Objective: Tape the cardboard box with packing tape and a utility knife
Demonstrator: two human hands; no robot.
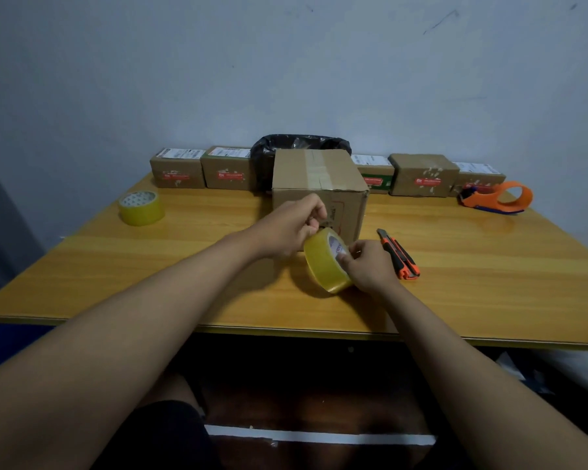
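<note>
A brown cardboard box (314, 174) stands mid-table with a strip of tape along its top seam. In front of it a yellowish roll of packing tape (321, 262) stands on edge on the wooden table (184, 266). My right hand (370, 264) grips the roll's right side, fingers at its core. My left hand (294, 225) pinches at the top of the roll, where the tape end seems to be; the end itself is too small to see. An orange-and-black utility knife (399, 254) lies just right of my right hand, untouched.
A second tape roll (141, 207) lies at the table's left. An orange tape dispenser (499, 197) sits at the far right. Several small labelled parcels (226, 171) line the back edge beside a black plastic bag (297, 144). The wall stands close behind.
</note>
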